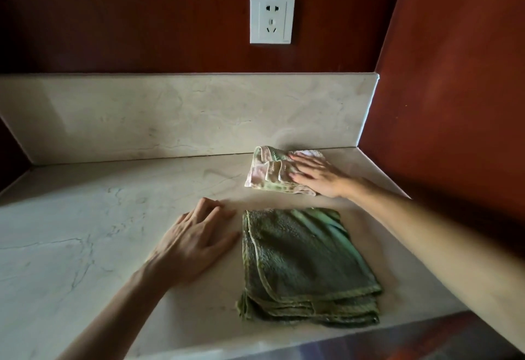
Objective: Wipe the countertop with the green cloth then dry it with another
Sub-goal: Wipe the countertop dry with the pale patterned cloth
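Observation:
The green cloth (306, 263) lies folded on the pale marble countertop (85, 246), near its front edge, right of centre. Behind it, close to the backsplash, a pale pink-and-green cloth (270, 172) lies crumpled. My right hand (318, 175) rests flat on the right part of that pale cloth, fingers spread and pointing left. My left hand (196, 240) lies palm down on the bare counter just left of the green cloth, fingers apart, holding nothing.
A marble backsplash (170, 115) runs along the back. Dark red walls stand behind and to the right (454, 75). A white wall socket (272, 18) sits above the backsplash. The counter's front edge (284, 348) runs along the bottom.

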